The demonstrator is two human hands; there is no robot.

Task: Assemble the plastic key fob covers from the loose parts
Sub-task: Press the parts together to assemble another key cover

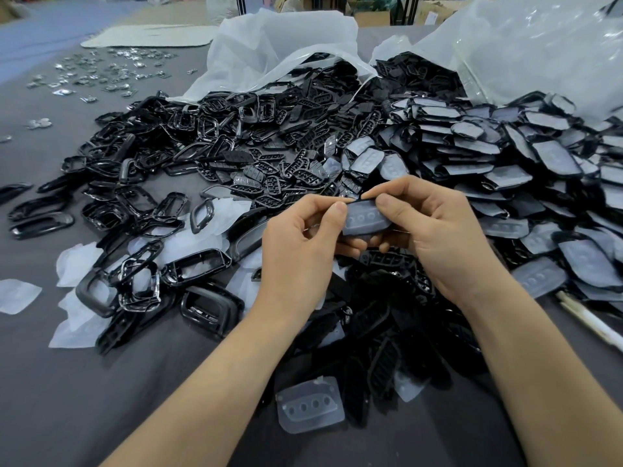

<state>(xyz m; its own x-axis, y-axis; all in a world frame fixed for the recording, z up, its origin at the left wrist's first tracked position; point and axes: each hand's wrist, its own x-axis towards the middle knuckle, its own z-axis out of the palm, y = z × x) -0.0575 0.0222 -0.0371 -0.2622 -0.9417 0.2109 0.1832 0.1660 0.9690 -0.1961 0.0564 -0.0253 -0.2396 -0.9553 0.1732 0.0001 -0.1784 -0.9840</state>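
Workshop table point(101, 399), grey cloth cover; boxes and stock dim behind.

Contents:
- two clear plastic bags point(286, 45), spilling black parts
- heap of black frames point(151, 156), left
- black button plates point(303, 143), centre
- stack of padded plates point(505, 156), right
- small shiny badges point(101, 72), far left
- one loose translucent pad point(310, 407), near the front edge

Item in hand: key fob cover part point(365, 219), a black plate under a translucent three-dome pad, held above the pile. The left hand point(296, 244) pinches its left end, thumb on top. The right hand point(438, 237) pinches the right end likewise.

Step, by my reading: seating the pad on the plate. The next move likely calls for aligning the domes to the openings and pressing the edges flush.
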